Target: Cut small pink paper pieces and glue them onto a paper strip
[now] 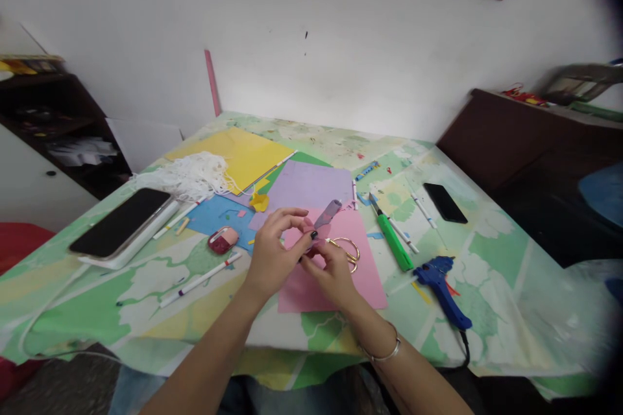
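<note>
Both hands meet over a pink sheet (357, 282) at the middle of the table. My left hand (277, 246) pinches a small pink and purple piece (327, 214), whose curled purple strip sticks up to the right. From below and the right, my right hand (331, 269) presses its fingertips against the lower part of the same piece; its lower edge is hidden by the fingers. Gold-handled scissors (354, 249) lie on the pink sheet just right of my hands. Behind them is a purple sheet (309, 185), with a yellow curled piece (259, 201) at its left.
A green cutter (394, 243), a blue glue gun (444, 292) and a dark phone (444, 202) lie to the right. To the left are another phone (121, 224), white string (189, 175), a red case (222, 240) and a marker (199, 280). A yellow sheet (238, 155) lies at the back.
</note>
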Motion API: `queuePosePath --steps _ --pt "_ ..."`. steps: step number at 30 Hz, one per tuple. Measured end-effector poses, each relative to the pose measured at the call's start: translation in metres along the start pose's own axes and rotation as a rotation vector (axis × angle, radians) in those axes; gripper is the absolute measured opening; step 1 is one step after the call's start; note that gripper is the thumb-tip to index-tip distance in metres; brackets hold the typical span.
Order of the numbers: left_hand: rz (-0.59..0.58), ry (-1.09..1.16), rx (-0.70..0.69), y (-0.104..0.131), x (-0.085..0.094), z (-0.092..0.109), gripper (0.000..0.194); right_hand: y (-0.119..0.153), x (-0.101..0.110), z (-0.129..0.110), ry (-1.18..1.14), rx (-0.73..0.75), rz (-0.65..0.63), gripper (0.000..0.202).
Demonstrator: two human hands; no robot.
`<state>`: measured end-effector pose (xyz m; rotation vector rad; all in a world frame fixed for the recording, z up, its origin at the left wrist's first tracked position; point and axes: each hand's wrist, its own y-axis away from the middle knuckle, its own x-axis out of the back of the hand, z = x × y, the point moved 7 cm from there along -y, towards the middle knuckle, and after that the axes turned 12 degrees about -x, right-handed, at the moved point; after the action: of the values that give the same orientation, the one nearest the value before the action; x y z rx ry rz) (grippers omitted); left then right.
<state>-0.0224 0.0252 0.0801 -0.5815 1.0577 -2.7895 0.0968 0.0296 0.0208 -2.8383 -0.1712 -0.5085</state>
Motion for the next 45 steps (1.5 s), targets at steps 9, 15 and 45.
queuePosePath --steps 9,15,45 --pt "0.005 -0.102 -0.056 -0.001 -0.001 0.006 0.010 -0.001 0.001 -0.001 0.005 -0.030 0.011 0.004" --pt "0.017 -0.143 -0.122 0.001 -0.001 0.012 0.013 -0.001 -0.001 0.010 -0.104 -0.105 -0.007 0.002" --pt "0.110 -0.163 -0.121 0.007 0.004 0.013 0.008 -0.002 -0.001 0.010 -0.073 -0.097 0.021 0.002"
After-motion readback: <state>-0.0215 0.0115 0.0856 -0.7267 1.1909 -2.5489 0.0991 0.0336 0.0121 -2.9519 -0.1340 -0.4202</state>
